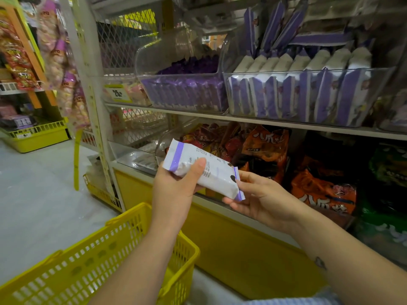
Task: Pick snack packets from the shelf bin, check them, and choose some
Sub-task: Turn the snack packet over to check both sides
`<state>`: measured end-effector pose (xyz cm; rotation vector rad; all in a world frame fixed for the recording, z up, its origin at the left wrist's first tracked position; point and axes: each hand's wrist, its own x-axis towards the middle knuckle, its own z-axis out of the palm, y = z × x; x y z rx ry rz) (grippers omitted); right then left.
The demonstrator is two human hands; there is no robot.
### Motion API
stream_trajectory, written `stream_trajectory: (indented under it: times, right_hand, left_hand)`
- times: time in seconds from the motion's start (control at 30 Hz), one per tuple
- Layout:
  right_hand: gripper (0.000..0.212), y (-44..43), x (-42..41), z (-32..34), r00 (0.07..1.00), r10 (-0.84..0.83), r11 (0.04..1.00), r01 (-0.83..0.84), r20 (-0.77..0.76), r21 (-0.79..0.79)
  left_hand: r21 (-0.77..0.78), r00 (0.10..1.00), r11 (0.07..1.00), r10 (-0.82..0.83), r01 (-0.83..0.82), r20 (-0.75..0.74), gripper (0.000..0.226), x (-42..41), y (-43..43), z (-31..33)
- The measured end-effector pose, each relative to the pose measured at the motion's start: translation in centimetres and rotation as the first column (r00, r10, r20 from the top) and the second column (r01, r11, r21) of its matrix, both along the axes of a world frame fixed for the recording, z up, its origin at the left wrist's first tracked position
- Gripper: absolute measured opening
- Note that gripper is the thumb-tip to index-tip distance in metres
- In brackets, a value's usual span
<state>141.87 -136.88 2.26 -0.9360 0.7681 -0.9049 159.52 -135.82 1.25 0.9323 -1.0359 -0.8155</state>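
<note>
Now | snack packet [218, 175]: long axis upper left to lower right | left hand [174, 190] grips upper-left end | right hand [262, 194] pinches lower-right seal | yellow basket [130, 216] below, nearer left hand

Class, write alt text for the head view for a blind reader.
A left hand and a right hand hold a white and purple snack packet before a clear shelf bin of similar packets. A yellow basket is below them.

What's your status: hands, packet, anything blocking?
Left hand grips snack packet at its left end; right hand pinches the right seam. Packet off the shelf, printed back up. Nothing blocking; yellow basket below.
</note>
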Motion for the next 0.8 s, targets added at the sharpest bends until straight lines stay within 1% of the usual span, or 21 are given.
stream_trajectory:
  times: [0.07,0.17,0.2,0.27,0.33,0.4,0.47,0.53,0.6,0.67,0.73,0.8]
  right_hand:
    - [0.031,-0.1,0.2,-0.1,1.0,0.018,1.0,-0.018,0.017,0.007]
    - [0.039,-0.2,0.4,-0.3,1.0,0.025,0.999,-0.025,0.007,-0.025]
    - [0.041,-0.2,0.5,-0.3,1.0,0.031,0.999,-0.031,0.002,-0.044]
    - [0.042,-0.2,0.7,-0.2,0.999,0.04,0.995,-0.039,0.011,-0.087]
    - [0.042,-0.4,0.5,-0.1,0.997,0.04,0.992,-0.031,0.07,-0.126]
    - [0.043,-0.6,0.0,0.1,0.983,0.061,0.992,-0.041,0.17,-0.119]
    - [0.051,-0.6,-0.3,0.3,0.969,0.116,0.991,-0.099,0.219,-0.086]
    - [0.057,-0.3,-0.1,0.3,0.953,0.222,0.974,-0.207,0.208,-0.092]
    - [0.05,0.0,0.4,0.1,0.947,0.274,0.96,-0.258,0.169,-0.108]
    - [0.042,0.1,0.7,-0.1,0.96,0.241,0.969,-0.231,0.14,-0.087]
    - [0.043,0.1,0.7,-0.2,0.972,0.199,0.978,-0.19,0.121,-0.08]
    - [0.043,0.1,0.7,-0.2,0.981,0.174,0.978,-0.162,0.085,-0.135]
  left_hand:
    - [-0.007,1.0,1.0,0.022,-0.022,0.015,0.065,0.0,0.0,0.1]
    - [-0.005,1.0,1.0,0.009,-0.009,-0.028,0.066,0.1,0.0,0.2]
    - [0.006,0.999,1.0,-0.011,0.011,-0.046,0.064,0.1,0.0,0.2]
    - [0.033,0.992,0.996,-0.075,0.079,-0.098,0.051,0.4,-0.2,0.2]
    - [0.059,0.972,0.984,-0.153,0.166,-0.177,0.038,0.9,-0.4,0.1]
    - [0.073,0.947,0.969,-0.213,0.236,-0.238,0.038,1.2,-0.7,0.0]
    - [0.078,0.926,0.955,-0.256,0.287,-0.278,0.038,1.3,-0.8,-0.1]
    - [0.088,0.903,0.942,-0.281,0.325,-0.325,0.04,1.0,-0.9,-0.2]
    - [0.116,0.901,0.939,-0.269,0.324,-0.341,0.047,0.4,-1.0,-0.2]
    - [0.168,0.939,0.95,-0.211,0.262,-0.272,0.044,-0.1,-1.1,-0.4]
    - [0.208,0.985,0.967,-0.126,0.149,-0.121,0.034,-0.2,-1.2,-0.7]
    - [0.204,0.995,0.976,-0.087,0.075,0.052,0.032,-0.2,-1.1,-0.9]
